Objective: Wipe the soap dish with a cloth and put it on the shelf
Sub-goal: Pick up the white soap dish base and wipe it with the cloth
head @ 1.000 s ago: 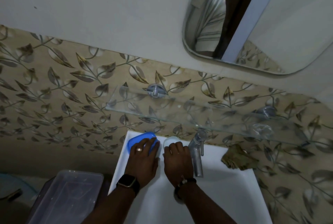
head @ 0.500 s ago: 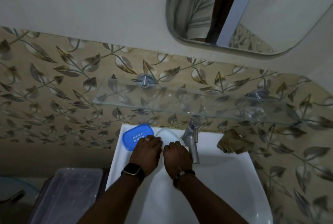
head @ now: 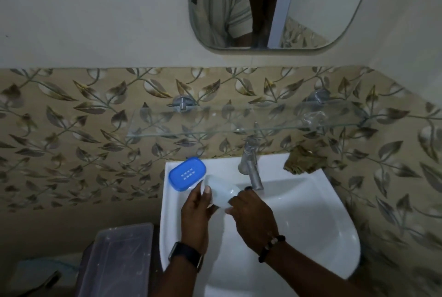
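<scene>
Both hands hold a translucent white soap dish part (head: 221,192) over the left of the white sink (head: 311,213). My left hand (head: 197,210) grips its left end with the thumb on top; my right hand (head: 251,217) grips its right end. The blue soap dish part (head: 187,173), with small drain holes, lies on the sink's back left corner, apart from my hands. A crumpled brownish cloth (head: 303,160) rests on the sink's back right corner. The glass shelf (head: 239,124) hangs on the tiled wall above the sink.
A metal tap (head: 251,165) stands at the back of the sink, just right of the held dish. A clear plastic lidded box (head: 117,260) sits left of the sink. A mirror (head: 275,4) hangs above.
My hands have lifted the white dish part off the sink's back edge and drawn it toward me. The blue part stays in place, now uncovered. The camera has tilted.
</scene>
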Motion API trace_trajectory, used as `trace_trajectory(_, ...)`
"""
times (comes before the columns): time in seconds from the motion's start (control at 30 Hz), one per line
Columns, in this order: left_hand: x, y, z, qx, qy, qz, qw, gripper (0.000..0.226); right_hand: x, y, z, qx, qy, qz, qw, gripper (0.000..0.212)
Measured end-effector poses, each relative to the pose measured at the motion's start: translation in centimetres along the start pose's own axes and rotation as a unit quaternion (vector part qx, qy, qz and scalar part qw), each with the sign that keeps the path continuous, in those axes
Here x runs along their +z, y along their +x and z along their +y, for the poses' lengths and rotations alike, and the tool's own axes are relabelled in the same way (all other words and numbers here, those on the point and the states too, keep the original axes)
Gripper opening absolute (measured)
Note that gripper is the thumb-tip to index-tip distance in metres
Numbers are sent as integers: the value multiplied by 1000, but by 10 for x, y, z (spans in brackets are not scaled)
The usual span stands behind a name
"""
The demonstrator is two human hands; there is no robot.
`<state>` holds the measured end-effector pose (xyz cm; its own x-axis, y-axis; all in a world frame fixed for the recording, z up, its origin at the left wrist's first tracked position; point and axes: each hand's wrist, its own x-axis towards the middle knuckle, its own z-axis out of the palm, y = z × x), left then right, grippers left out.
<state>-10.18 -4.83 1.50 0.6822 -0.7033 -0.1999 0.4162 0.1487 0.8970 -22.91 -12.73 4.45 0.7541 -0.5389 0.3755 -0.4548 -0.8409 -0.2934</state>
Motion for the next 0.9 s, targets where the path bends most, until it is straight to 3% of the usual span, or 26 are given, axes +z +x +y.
trace_trajectory(0.1, 10, -19, 0, 9, 21, -30, 999, 61, -14, -18, 1, 45, 54, 37, 997, 8)
trace_trajectory(0.23, 23, -29, 7, 38, 89, -37, 995, 59, -20, -38, 0, 100, 102, 52, 988, 7)
trace_trajectory(0.57, 61, -31, 35, 122, 254, -105, 954, 50, -15, -53, 0, 255, 346, 79, 900, 10)
trace_trajectory(0.63, 66, -31, 37, 128, 274, -107, 947, 45, -17, -51, -2, 259, 368, 88, 889, 23)
trace_trajectory(0.7, 70, -32, 39, 135, 286, -107, 943, 46, -20, -50, -3, 251, 370, 97, 889, 34)
trace_trajectory(0.77, 70, -31, 39, 130, 282, -105, 945, 48, -23, -50, -2, 243, 361, 93, 895, 23)
trace_trajectory(0.9, 61, -29, 33, 103, 244, -107, 958, 43, -29, -55, 12, 158, 239, 85, 954, 15)
